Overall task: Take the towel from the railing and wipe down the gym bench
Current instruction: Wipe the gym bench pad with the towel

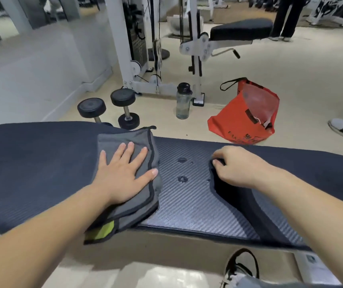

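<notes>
One grey towel (116, 140) lay folded on the gym bench (187, 204), pressed beneath the flat left hand (122, 173), fingers straight and spread. The right hand (235, 165), fingers curled, gripped a dark cover's (235, 200) edge. Water droplets (182, 179) lay between. Beyond stood dumbbells (125, 109), bottle (183, 102) and red bag (247, 117).

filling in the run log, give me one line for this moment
phase: wipe | left hand: flat on towel | right hand: pinches dark cover edge | bench: droplets between hands
</notes>
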Demonstrator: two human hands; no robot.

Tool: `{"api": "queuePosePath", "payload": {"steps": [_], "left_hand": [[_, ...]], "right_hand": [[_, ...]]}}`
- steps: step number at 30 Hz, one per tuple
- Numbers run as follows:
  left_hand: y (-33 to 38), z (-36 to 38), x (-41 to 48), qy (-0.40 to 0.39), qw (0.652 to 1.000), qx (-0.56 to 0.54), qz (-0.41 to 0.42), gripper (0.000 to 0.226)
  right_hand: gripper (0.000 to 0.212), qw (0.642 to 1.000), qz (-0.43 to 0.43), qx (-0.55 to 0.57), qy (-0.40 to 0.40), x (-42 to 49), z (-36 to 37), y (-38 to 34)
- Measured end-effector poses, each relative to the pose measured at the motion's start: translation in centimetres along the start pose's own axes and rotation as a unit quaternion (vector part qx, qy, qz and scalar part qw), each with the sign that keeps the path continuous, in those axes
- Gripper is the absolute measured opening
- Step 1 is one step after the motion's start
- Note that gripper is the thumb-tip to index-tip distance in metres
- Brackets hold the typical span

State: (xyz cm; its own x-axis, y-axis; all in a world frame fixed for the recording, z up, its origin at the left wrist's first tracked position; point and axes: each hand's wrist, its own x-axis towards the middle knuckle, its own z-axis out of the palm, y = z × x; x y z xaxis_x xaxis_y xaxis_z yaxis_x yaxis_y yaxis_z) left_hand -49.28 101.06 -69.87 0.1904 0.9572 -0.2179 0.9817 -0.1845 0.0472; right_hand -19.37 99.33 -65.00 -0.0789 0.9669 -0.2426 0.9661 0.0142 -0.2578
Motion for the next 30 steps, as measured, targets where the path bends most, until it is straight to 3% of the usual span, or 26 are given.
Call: {"api": "queuePosePath", "payload": {"steps": [6, 11, 15, 17, 23, 27, 30], "left_hand": [[5.9, 0.1, 3.8, 0.016, 1.0, 0.003, 0.017, 0.092], [12.5, 1.6, -2.0, 0.015, 0.991, -0.012, 0.136, 0.088], [11.4, 1.9, -4.3, 0.005, 0.979, 0.019, 0.203, 0.08], [9.9, 1.4, -2.1, 0.007, 0.983, 0.02, 0.184, 0.077], [9.9, 0.5, 4.3, 0.017, 0.999, -0.025, 0.019, 0.079], [12.2, 1.4, -0.1, 0.031, 0.999, -0.035, 0.027, 0.081], [12.8, 2.3, -6.4, 0.022, 0.995, -0.015, 0.099, 0.08]], "right_hand": [[0.039, 0.998, -0.015, 0.056, -0.023, -0.2, -0.7, 1.7], [0.047, 0.996, -0.008, 0.084, -0.017, -0.6, -1.5, 1.1], [0.051, 0.996, 0.001, 0.087, -0.025, -0.7, -1.5, 1.0], [0.05, 0.996, 0.003, 0.089, -0.03, -0.7, -1.2, 1.4], [0.04, 0.995, -0.006, 0.093, -0.033, -0.3, -0.4, 2.5], [0.041, 0.995, -0.013, 0.097, -0.023, 0.0, -0.6, 2.1], [0.038, 0.994, -0.012, 0.104, -0.015, 0.1, -1.1, 1.1]]}}
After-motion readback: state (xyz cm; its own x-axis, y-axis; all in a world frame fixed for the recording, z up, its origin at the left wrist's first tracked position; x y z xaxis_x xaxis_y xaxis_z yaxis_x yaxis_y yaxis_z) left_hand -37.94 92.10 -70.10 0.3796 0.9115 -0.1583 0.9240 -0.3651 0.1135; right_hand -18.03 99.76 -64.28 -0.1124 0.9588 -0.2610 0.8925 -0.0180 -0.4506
